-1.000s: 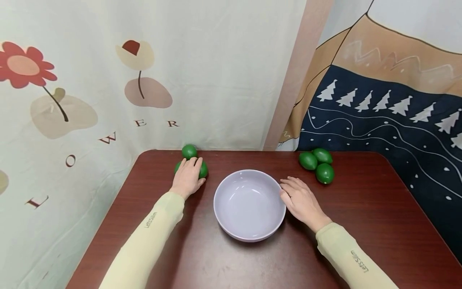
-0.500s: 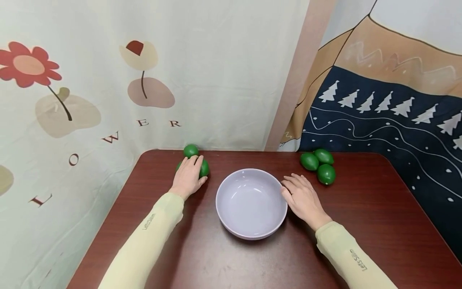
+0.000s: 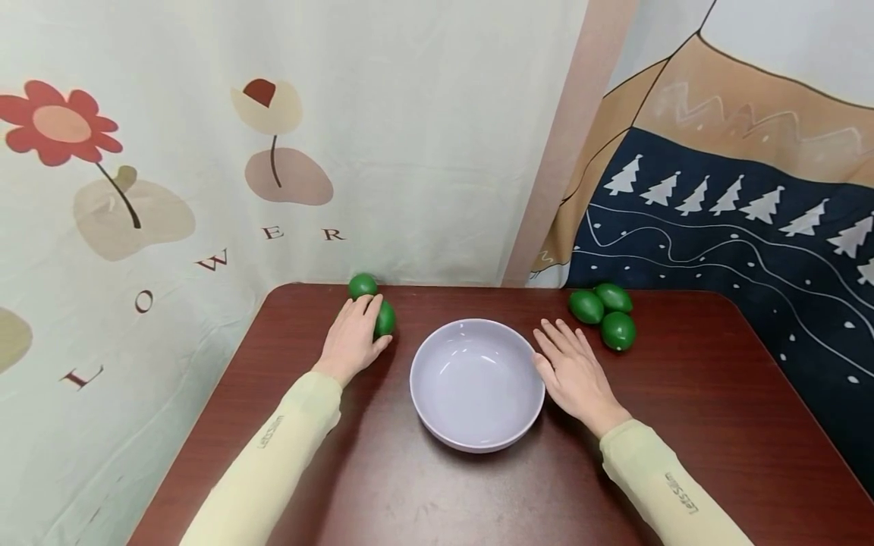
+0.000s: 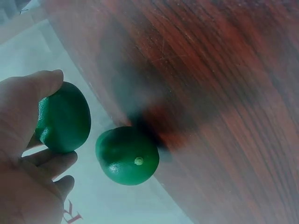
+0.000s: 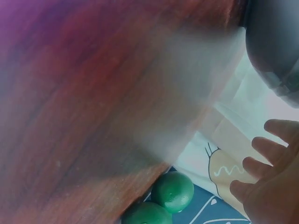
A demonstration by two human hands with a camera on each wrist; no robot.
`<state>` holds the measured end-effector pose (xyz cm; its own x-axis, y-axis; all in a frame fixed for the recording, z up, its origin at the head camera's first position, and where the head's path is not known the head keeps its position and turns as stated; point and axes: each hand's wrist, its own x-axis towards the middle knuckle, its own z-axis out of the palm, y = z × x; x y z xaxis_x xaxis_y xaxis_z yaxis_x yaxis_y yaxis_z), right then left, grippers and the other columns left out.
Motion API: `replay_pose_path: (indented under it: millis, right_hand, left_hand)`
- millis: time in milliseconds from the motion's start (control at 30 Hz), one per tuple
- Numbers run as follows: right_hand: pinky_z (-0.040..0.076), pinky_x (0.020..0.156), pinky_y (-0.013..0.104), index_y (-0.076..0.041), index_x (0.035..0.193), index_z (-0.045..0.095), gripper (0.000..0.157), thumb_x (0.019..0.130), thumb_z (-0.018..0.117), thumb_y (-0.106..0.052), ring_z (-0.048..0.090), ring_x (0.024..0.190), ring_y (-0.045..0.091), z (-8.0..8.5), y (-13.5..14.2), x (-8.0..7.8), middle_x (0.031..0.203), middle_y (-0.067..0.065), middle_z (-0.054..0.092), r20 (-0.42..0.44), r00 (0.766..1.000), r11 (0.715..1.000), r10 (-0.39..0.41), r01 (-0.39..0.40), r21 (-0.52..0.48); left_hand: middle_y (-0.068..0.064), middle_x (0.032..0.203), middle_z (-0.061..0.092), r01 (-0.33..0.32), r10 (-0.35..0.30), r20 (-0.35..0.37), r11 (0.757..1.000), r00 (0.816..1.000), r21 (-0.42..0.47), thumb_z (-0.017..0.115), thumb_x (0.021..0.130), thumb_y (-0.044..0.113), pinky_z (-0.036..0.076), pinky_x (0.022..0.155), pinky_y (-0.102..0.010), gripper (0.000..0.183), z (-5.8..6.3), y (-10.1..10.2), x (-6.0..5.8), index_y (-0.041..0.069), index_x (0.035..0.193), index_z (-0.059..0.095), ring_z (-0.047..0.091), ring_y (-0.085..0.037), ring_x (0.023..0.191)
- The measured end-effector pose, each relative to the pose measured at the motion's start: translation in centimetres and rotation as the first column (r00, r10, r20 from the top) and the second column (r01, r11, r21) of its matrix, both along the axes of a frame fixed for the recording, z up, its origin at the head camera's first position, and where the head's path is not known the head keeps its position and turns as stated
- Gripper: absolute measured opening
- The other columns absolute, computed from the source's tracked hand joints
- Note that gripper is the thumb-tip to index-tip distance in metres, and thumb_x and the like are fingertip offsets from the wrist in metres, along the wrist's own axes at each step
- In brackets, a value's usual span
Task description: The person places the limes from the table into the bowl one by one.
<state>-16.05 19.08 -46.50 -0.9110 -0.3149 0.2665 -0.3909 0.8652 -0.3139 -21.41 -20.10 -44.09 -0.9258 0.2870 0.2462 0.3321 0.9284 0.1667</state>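
My left hand (image 3: pixel 350 340) grips a green lime (image 3: pixel 385 318) at the back left of the table. In the left wrist view the thumb lies over one side of that lime (image 4: pixel 67 119) and fingers curl under the other. A second lime (image 3: pixel 363 285) sits just beyond the hand, by the table's back edge. A pale lilac bowl (image 3: pixel 478 387) stands in the middle. My right hand (image 3: pixel 575 375) is at the bowl's right side, fingers spread and fairly straight, thumb right at the rim. The right wrist view shows these fingers holding nothing.
Three more limes (image 3: pixel 617 331) lie grouped at the back right, beyond the right hand. The dark red-brown wooden table (image 3: pixel 437 497) ends at a pale printed curtain (image 3: pixel 423 152) behind and a dark blue tree-patterned cloth (image 3: pixel 717 235) on the right.
My right hand's fingers have straightened and spread beside the bowl. Green that showed left of my left hand is now out of sight. The view has shifted slightly.
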Motion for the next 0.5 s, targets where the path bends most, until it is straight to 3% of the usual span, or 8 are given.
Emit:
replay_pose_path:
  millis: [200,500]
  right_hand:
    - [0.014,0.126,0.057,-0.005,0.154,0.049,0.054,0.107,0.049,-0.032,0.024,0.156,0.037,0.3,0.5,0.3,0.164,0.015,0.038,-0.005,0.999,0.999,0.032,-0.031,0.036]
    - [0.010,0.127,0.057,-0.008,0.159,0.040,0.061,0.107,0.048,-0.038,0.018,0.158,0.036,0.4,1.1,0.7,0.169,0.012,0.030,0.061,0.998,0.998,0.032,-0.035,0.047]
  left_hand:
    - [-0.027,0.145,0.051,0.008,-0.008,-0.009,1.000,1.000,0.012,0.084,0.087,0.023,0.026,0.125,-0.049,0.079,0.2,-0.1,0.4,-0.006,0.150,0.045,0.049,-0.042,0.138]
    - [-0.026,0.145,0.050,0.023,-0.023,-0.014,0.999,1.000,0.037,0.084,0.087,0.023,0.029,0.124,-0.049,0.080,0.7,0.2,1.0,-0.005,0.151,0.045,0.049,-0.043,0.137]
